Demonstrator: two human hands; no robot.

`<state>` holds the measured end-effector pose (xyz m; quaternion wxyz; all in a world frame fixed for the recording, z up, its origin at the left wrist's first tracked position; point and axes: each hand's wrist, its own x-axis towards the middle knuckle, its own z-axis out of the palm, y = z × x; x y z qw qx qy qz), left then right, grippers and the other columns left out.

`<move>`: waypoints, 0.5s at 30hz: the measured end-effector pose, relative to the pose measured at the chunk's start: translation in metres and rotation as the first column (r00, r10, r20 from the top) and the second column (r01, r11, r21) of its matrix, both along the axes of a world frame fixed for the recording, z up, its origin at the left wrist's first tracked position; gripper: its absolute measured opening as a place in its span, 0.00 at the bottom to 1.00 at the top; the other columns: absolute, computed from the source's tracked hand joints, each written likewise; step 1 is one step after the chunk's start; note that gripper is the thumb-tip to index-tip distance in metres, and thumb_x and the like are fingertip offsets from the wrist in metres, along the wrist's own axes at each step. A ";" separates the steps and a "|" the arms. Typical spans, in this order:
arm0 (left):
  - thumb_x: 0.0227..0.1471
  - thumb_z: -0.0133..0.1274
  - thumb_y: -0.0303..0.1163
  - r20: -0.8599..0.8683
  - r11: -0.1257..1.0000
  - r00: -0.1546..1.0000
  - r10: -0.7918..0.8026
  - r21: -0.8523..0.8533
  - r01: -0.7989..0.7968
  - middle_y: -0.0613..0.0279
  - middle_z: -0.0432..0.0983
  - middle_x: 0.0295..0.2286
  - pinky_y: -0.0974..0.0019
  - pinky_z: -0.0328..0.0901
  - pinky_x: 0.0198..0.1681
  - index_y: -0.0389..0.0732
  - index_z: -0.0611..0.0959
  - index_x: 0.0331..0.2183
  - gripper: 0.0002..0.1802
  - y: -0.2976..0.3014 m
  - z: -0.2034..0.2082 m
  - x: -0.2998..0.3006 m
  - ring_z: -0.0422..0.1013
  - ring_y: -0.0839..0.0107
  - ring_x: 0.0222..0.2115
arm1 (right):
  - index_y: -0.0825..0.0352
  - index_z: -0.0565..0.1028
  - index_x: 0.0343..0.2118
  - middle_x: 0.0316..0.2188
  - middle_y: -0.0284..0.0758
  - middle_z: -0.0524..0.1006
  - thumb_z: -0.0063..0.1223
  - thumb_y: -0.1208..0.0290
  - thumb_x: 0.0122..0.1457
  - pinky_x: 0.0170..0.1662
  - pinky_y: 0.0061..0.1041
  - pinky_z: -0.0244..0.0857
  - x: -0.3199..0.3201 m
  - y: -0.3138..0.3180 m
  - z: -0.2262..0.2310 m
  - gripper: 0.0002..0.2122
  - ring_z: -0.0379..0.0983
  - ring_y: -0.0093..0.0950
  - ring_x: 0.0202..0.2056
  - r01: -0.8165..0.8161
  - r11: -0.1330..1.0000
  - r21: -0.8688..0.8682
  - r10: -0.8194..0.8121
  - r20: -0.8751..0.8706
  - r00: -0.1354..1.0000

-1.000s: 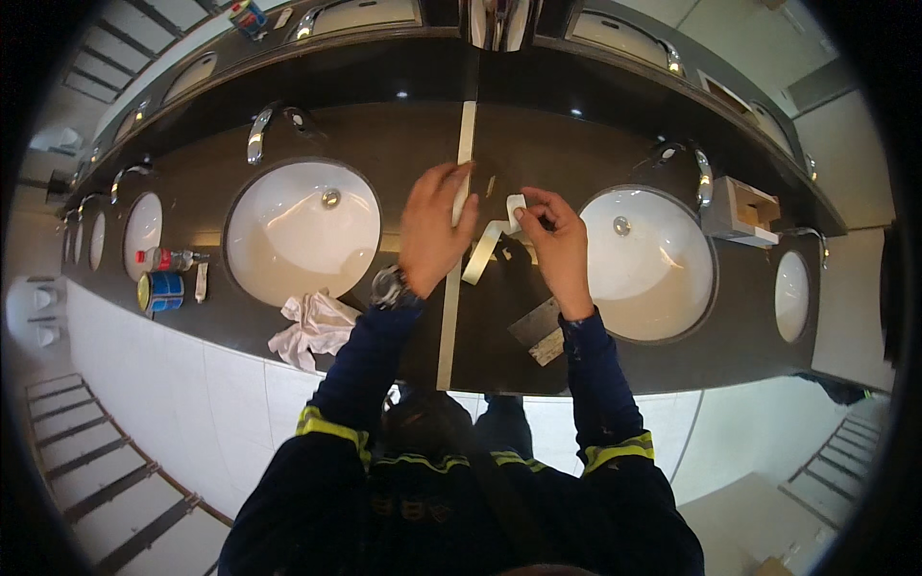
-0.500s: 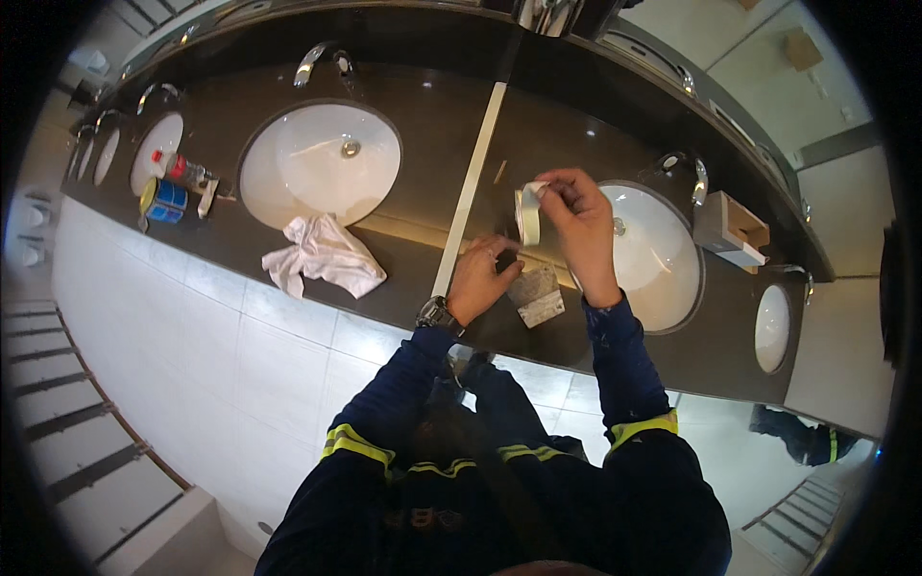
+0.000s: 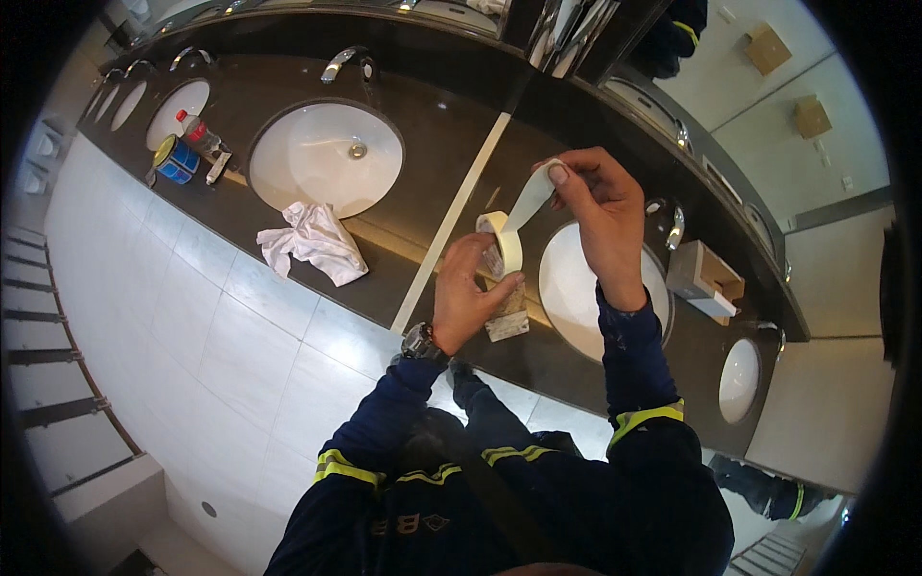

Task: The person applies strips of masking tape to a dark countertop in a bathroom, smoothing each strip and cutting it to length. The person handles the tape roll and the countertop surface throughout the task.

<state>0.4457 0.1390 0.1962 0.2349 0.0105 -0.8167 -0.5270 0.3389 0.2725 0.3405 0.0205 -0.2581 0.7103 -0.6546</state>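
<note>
Left hand (image 3: 464, 305) curls fingers round the cream ring-shaped tape roll (image 3: 512, 253); right hand (image 3: 607, 209) pinches its pale flat strip (image 3: 530, 200) toward one o'clock; apparently unwinding, next needing steady tension.

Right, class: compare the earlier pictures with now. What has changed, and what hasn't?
The left hand moved off the tape line and now holds the tape roll; the right hand has drawn a strip up from it. The cloth, can and bottle stayed put.

Left fingers (image 3: 504, 288) hold a tape roll (image 3: 512, 253), perhaps from inside; right fingers (image 3: 565, 179) pinch its strip (image 3: 531, 200).
</note>
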 end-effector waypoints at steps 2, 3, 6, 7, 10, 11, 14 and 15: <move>0.49 0.68 0.36 -0.047 0.998 0.998 -0.043 -0.039 0.041 0.48 0.79 0.44 0.52 0.66 0.56 0.35 0.82 0.45 0.24 0.010 -0.002 -0.009 0.70 0.50 0.53 | 0.68 0.80 0.40 0.35 0.32 0.82 0.60 0.71 0.66 0.38 0.18 0.67 -0.005 0.003 0.010 0.06 0.73 0.16 0.33 -0.022 1.000 0.000 0.022 -0.033 0.999; 0.50 0.67 0.36 -0.050 0.998 0.997 -0.058 -0.041 0.056 0.48 0.79 0.43 0.51 0.67 0.55 0.35 0.82 0.44 0.21 0.014 -0.001 -0.009 0.71 0.50 0.52 | 0.69 0.80 0.40 0.32 0.30 0.81 0.61 0.70 0.65 0.37 0.17 0.65 -0.009 0.004 0.014 0.07 0.72 0.15 0.33 -0.014 1.000 -0.003 0.014 -0.057 0.998; 0.52 0.64 0.34 -0.006 0.993 0.994 -0.105 -0.050 0.105 0.47 0.80 0.38 0.51 0.67 0.50 0.34 0.83 0.40 0.17 0.015 0.007 0.005 0.73 0.48 0.45 | 0.69 0.81 0.40 0.32 0.29 0.80 0.61 0.69 0.66 0.37 0.18 0.66 -0.042 0.015 0.012 0.08 0.73 0.15 0.33 0.111 0.991 0.073 -0.097 -0.174 0.980; 0.52 0.64 0.34 0.038 0.991 0.991 -0.126 -0.042 0.127 0.47 0.80 0.37 0.51 0.67 0.48 0.34 0.83 0.40 0.16 0.009 0.020 0.018 0.74 0.47 0.43 | 0.69 0.81 0.41 0.33 0.30 0.81 0.60 0.68 0.66 0.37 0.18 0.67 -0.061 0.024 0.007 0.08 0.74 0.16 0.34 0.176 0.978 0.115 -0.147 -0.224 0.963; 0.52 0.64 0.33 0.154 0.992 0.982 -0.113 -0.040 0.120 0.48 0.79 0.33 0.52 0.66 0.41 0.34 0.83 0.39 0.15 0.001 0.066 0.057 0.74 0.46 0.36 | 0.67 0.81 0.41 0.33 0.28 0.80 0.60 0.65 0.66 0.36 0.19 0.67 -0.132 0.059 -0.048 0.10 0.74 0.16 0.35 0.273 0.960 0.061 -0.273 0.002 0.962; 0.51 0.64 0.33 0.242 0.993 0.966 -0.094 -0.051 0.110 0.49 0.80 0.32 0.52 0.66 0.41 0.34 0.84 0.37 0.14 -0.003 0.074 0.075 0.74 0.47 0.36 | 0.66 0.81 0.41 0.33 0.28 0.80 0.60 0.65 0.66 0.36 0.19 0.67 -0.154 0.061 -0.075 0.10 0.74 0.16 0.36 0.302 0.953 0.033 -0.303 0.112 0.946; 0.50 0.65 0.32 0.389 0.997 0.919 -0.068 -0.007 0.077 0.50 0.82 0.30 0.54 0.67 0.40 0.35 0.86 0.36 0.13 -0.014 0.058 0.120 0.76 0.50 0.31 | 0.66 0.82 0.40 0.28 0.27 0.80 0.59 0.63 0.66 0.30 0.19 0.66 -0.220 0.061 -0.165 0.10 0.73 0.16 0.28 0.332 0.936 0.112 -0.341 0.073 0.937; 0.50 0.65 0.31 0.445 1.000 0.896 0.005 0.003 -0.007 0.50 0.83 0.30 0.55 0.68 0.39 0.35 0.86 0.38 0.14 -0.019 0.046 0.138 0.77 0.51 0.30 | 0.67 0.82 0.40 0.25 0.30 0.79 0.59 0.64 0.66 0.31 0.22 0.68 -0.234 0.050 -0.190 0.11 0.73 0.18 0.26 0.295 0.923 0.247 -0.316 0.051 0.947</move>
